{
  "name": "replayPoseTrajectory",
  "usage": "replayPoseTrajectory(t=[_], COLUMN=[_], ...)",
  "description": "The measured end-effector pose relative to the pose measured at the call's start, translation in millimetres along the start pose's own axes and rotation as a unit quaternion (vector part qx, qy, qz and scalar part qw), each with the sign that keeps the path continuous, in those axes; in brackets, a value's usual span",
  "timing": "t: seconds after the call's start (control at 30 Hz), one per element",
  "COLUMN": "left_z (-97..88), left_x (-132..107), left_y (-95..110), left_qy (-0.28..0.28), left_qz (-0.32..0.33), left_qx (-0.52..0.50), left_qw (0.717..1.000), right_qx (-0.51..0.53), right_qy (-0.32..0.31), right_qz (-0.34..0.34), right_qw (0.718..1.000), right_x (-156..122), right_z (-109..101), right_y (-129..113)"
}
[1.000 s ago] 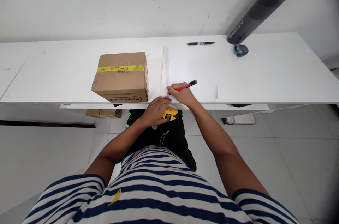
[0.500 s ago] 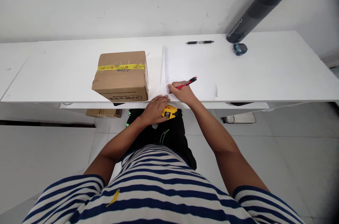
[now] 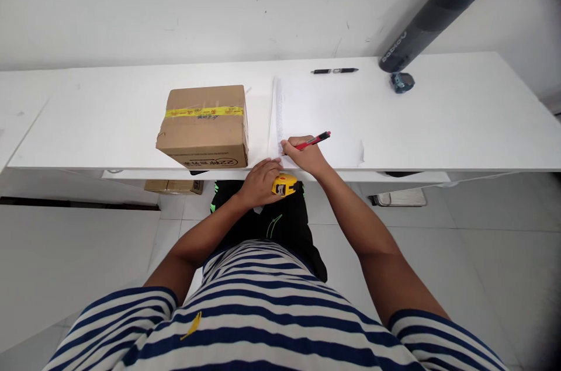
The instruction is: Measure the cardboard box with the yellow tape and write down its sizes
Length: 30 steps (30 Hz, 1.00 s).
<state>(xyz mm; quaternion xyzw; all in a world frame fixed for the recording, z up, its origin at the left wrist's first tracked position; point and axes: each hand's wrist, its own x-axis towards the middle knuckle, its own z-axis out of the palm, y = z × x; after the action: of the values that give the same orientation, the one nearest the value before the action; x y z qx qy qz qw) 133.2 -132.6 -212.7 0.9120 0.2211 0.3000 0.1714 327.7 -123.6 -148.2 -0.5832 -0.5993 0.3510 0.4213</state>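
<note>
My right hand (image 3: 304, 155) grips a red pen (image 3: 314, 140) with its tip down on a white sheet of paper (image 3: 324, 117) lying on the white table (image 3: 87, 120). My left hand (image 3: 260, 181) rests at the table's front edge, fingers curled around a yellow tape measure (image 3: 284, 185). A taped cardboard box (image 3: 204, 125) stands just left of both hands, close to the front edge.
A black pen (image 3: 335, 70) lies at the table's back. A small blue-black device (image 3: 402, 82) sits at the back right under a dark cylinder (image 3: 438, 9) leaning in from above. Another carton (image 3: 173, 186) lies under the table.
The hands stay nearly still. The red pen has shifted slightly on the paper, and the view has drifted a little.
</note>
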Motion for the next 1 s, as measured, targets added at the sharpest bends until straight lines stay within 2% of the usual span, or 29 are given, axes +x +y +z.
replayPoseTrajectory(t=[0.13, 0.3, 0.6, 0.73, 0.87, 1.0], left_z=[1.5, -0.2, 0.9, 0.4, -4.2, -24.3], left_x=[0.2, 0.1, -1.2, -1.2, 3.0, 9.4], left_y=[-0.1, 0.1, -1.4, 0.5, 9.2, 24.5], left_qy=[0.006, -0.007, 0.005, -0.003, -0.025, -0.040], left_qz=[-0.013, -0.013, 0.013, 0.010, -0.036, -0.131], left_qx=[-0.021, -0.003, 0.018, 0.037, 0.011, -0.060], left_qw=[1.000, 1.000, 1.000, 0.999, 0.999, 0.989], right_qx=[-0.020, -0.008, -0.016, -0.018, -0.021, -0.039], right_qy=[0.028, 0.001, 0.045, 0.032, 0.039, 0.050], right_qz=[-0.004, -0.004, -0.021, -0.005, 0.008, 0.005], right_qw=[0.999, 1.000, 0.999, 0.999, 0.999, 0.998], right_x=[-0.5, -0.4, -4.0, -4.0, -3.7, -5.1], right_z=[0.9, 0.1, 1.8, 4.2, 3.9, -3.3], right_y=[-0.2, -0.2, 0.6, 3.5, 2.7, -5.0])
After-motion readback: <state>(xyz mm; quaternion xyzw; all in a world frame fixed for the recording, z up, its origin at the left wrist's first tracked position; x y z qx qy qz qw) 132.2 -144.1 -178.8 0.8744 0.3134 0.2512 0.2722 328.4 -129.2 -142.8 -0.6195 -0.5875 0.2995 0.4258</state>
